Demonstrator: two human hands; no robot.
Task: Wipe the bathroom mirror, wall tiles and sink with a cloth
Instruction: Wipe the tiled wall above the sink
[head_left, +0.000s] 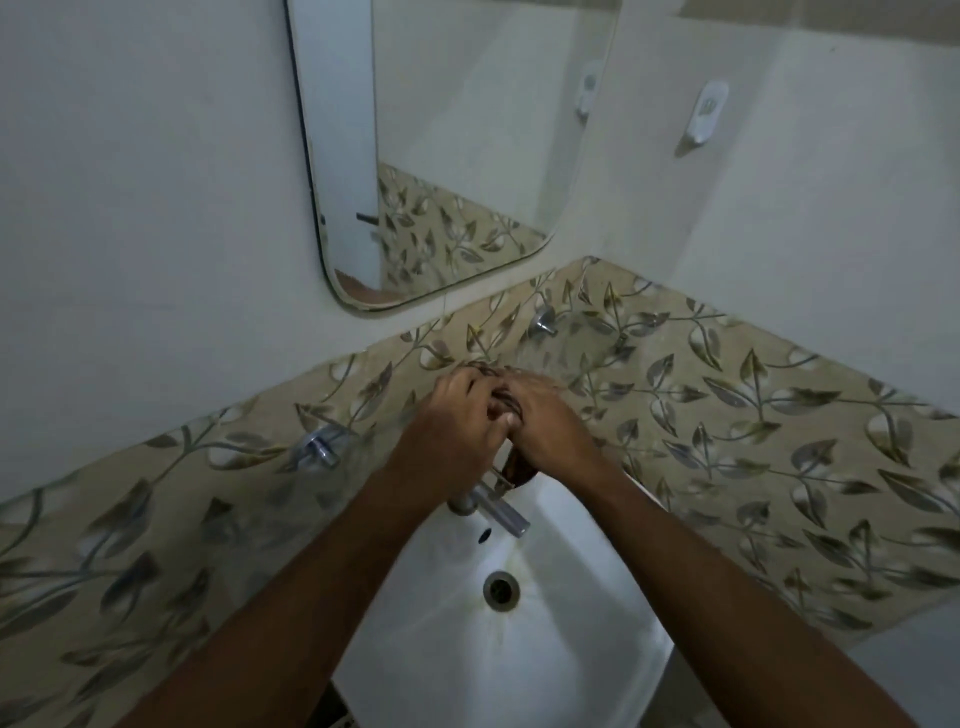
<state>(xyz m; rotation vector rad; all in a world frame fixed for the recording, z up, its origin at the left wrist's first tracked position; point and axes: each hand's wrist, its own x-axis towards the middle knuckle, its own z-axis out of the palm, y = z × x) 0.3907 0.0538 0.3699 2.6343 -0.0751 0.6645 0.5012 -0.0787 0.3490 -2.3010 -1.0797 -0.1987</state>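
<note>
Wringing the brown cloth (511, 410) above the sink (519, 649), left hand (452, 415) and right hand (550, 421) both pinch it tight; a slack grip could drop it onto the tap (493, 506).

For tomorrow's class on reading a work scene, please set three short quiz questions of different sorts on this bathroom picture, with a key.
1. True or false: both hands hold the cloth at once.
2. Where do the hands meet? A) in front of the mirror B) above the tap at the back of the sink C) over the drain
3. Fill in: the band of wall tiles behind the sink bears a ____ pattern.

Key
1. True: the left hand and right hand both grip it.
2. B
3. leaf
</note>
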